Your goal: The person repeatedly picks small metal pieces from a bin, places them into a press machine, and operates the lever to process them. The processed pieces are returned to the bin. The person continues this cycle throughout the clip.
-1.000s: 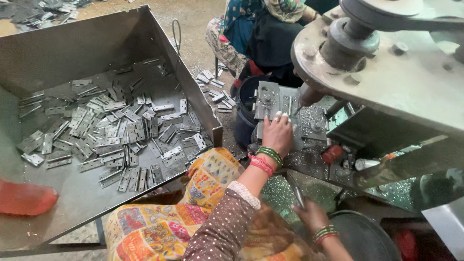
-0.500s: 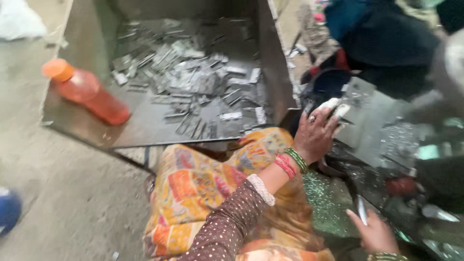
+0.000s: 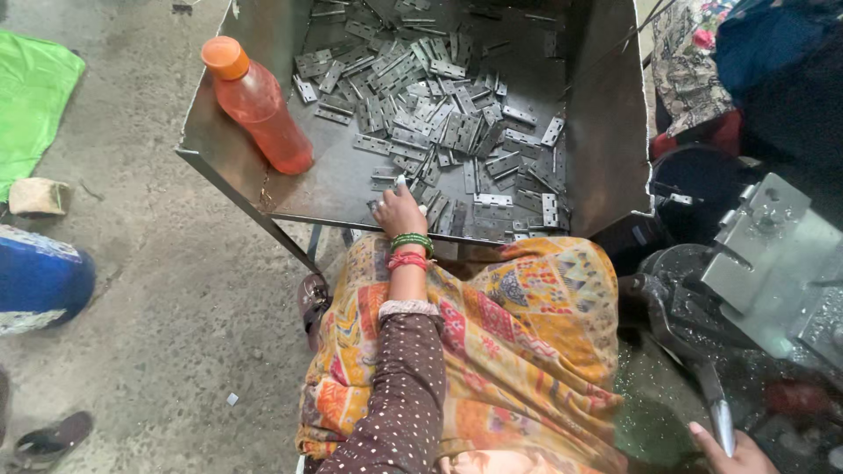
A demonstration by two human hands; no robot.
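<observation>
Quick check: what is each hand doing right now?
Left hand: reaching into the metal tray onto the hinge plates; grip unclear.
Right hand: closed on a metal lever handle.

Hands of the wearer: two, left hand (image 3: 399,211) and right hand (image 3: 733,452).
Metal tray (image 3: 228,145): one.
Orange bottle (image 3: 256,105): one.
Flat metal hinge plates (image 3: 439,123): too many to count, several dozen at least.
Press machine (image 3: 773,254): one.
Green cloth (image 3: 31,96): one.
</observation>
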